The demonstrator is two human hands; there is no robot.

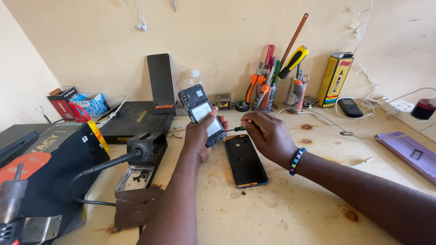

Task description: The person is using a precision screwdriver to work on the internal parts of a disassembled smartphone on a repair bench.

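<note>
The left hand (pixel 200 136) is clamped around an opened phone (pixel 201 113), holding it tilted above the workbench (pixel 290 208) with its exposed inner side toward the camera. The fingers wrap the phone's right edge and cover its lower part, so the bottom end cannot be inspected. A pale rectangular panel, apparently the battery, shows in the middle; finer internal detail is too small to make out.

The right hand (pixel 268 136) is closed on a small screwdriver (pixel 237 129) with a green handle. Only a short length of handle and shaft protrudes from the fingers; the tip runs toward the phone's lower right edge, and whether it touches cannot be determined because the left fingers are in the way. A beaded bracelet (pixel 297 160) sits on the right wrist.

Directly below the hands, a detached phone back cover (pixel 245 161) lies flat on the bench, inner face up, its upper end partly under the hands.

At the left edge, a black machine (pixel 45 172) is cut off by the frame, with a cable leading to a metal stand (pixel 143 156). A dark slab (pixel 161 79) leans upright against the wall. A cup of pliers and screwdrivers (pixel 268 90) stands behind, contents overlapping. A purple phone (pixel 411 154) at the right is partly cropped.
</note>
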